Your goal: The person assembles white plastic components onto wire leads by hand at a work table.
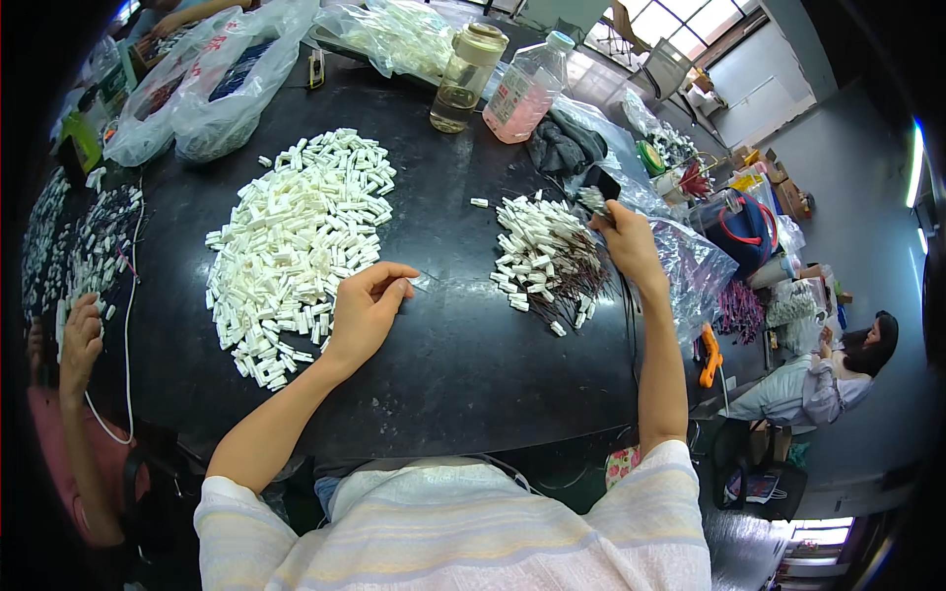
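Note:
My left hand (pixel 367 310) is closed in a pinch just right of a big heap of small white plastic sleeves (pixel 296 236). A tiny pale piece with a thin dark lead (pixel 422 283) sticks out from its fingertips; its exact kind is too small to tell. My right hand (pixel 633 246) is curled at the right edge of a smaller pile of white sleeves on dark wires (pixel 537 251). Between its thumb and fingers is a small bunch of thin strands with pale ends (pixel 591 200).
Behind the piles stand a lidded glass bottle (pixel 463 84) and a bottle of pink liquid (pixel 527 94). Plastic bags (pixel 212 89) lie at far left, clear sheeting (pixel 680 256) at right. An orange-handled tool (pixel 709 357) is near the right edge. A co-worker's hand (pixel 81 340) is at left.

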Motion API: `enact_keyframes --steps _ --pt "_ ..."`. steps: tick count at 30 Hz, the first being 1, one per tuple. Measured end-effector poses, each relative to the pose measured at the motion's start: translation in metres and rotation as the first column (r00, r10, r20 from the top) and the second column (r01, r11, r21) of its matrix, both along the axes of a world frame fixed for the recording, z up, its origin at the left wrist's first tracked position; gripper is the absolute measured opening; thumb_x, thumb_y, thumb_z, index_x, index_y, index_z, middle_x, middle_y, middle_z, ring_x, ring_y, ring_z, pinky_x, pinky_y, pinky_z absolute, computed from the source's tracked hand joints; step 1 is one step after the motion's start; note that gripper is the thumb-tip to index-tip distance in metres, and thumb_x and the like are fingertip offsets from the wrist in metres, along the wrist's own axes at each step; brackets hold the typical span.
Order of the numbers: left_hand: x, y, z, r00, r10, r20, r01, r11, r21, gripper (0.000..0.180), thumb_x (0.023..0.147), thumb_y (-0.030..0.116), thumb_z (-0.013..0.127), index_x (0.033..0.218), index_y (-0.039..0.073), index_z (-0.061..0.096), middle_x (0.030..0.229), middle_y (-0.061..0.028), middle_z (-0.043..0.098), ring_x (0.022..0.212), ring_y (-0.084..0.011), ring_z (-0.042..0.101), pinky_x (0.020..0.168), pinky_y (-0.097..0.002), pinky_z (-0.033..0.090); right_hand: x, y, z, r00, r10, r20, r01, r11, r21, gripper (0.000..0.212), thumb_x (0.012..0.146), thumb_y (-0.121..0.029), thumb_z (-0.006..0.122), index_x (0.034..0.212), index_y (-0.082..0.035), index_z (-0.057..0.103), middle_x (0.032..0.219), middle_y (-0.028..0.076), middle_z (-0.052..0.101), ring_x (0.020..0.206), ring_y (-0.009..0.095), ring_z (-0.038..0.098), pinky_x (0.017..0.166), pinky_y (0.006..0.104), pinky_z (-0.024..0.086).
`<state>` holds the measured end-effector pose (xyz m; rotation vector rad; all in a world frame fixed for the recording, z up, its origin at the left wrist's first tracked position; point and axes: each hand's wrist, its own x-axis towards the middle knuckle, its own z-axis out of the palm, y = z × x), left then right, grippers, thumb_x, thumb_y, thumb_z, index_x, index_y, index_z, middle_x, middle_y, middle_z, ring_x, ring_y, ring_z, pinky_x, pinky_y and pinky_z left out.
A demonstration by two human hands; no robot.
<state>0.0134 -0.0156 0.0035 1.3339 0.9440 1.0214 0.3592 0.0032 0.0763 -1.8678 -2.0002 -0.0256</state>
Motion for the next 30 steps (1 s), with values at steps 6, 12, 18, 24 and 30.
enact_keyframes --steps 6,12,18,24,30 --pt "0.0 -0.01 -0.009 0.952 0.136 -0.273 0.07 0.774 0.63 0.017 0.071 -0.005 0.052 0.086 -0.001 0.059 0.073 -0.0102 0.059 0.063 -0.0195 0.054 0.056 -0.0289 0.043 -0.023 -0.017 0.023 0.982 0.024 -0.186 0.063 0.893 0.447 0.016 0.087 -0.013 0.049 0.078 0.001 0.049 0.067 0.015 0.057 0.057 0.03 0.051 0.056 0.0345 0.041" --pt "0.003 -0.011 -0.001 0.854 0.281 -0.438 0.302 0.416 0.858 0.015 0.065 0.0 0.057 0.08 -0.001 0.055 0.096 -0.0138 0.054 0.092 -0.0303 0.05 0.074 -0.0359 0.043 -0.127 -0.055 -0.011 0.336 -0.026 -0.942 -0.014 0.999 -0.033 0.017 0.089 -0.018 0.049 0.08 -0.003 0.049 0.054 -0.001 0.044 0.045 0.005 0.037 0.039 0.0203 0.027" --pt "-0.022 0.026 0.01 0.386 0.681 -0.623 0.245 0.575 0.78 0.031 0.075 0.021 0.06 0.102 0.007 0.055 0.115 -0.018 0.046 0.115 -0.0351 0.036 0.088 -0.0522 0.03 -0.164 -0.062 -0.067 0.079 -0.132 -0.988 -0.245 0.958 -0.148 0.015 0.087 -0.018 0.051 0.083 -0.004 0.048 0.054 -0.003 0.038 0.04 0.002 0.029 0.036 0.0174 0.02" --pt "-0.031 0.031 -0.003 0.318 0.616 -0.721 0.22 0.692 0.688 0.033 0.077 0.028 0.058 0.105 0.011 0.052 0.11 -0.0155 0.048 0.112 -0.0321 0.038 0.082 -0.0502 0.033 -0.164 -0.063 -0.077 0.12 -0.109 -0.987 -0.258 0.956 -0.137 0.019 0.088 -0.021 0.051 0.083 -0.002 0.05 0.054 -0.003 0.04 0.043 0.003 0.031 0.038 0.0179 0.023" --pt "-0.033 0.047 -0.015 0.373 0.657 -0.655 0.155 0.652 0.742 0.017 0.074 0.012 0.059 0.09 0.008 0.055 0.092 -0.0086 0.053 0.086 -0.0261 0.05 0.065 -0.038 0.043 -0.162 -0.064 -0.078 0.127 -0.102 -0.987 -0.268 0.954 -0.133 0.021 0.088 -0.021 0.051 0.084 -0.001 0.051 0.055 -0.003 0.042 0.045 0.003 0.034 0.04 0.0183 0.025"
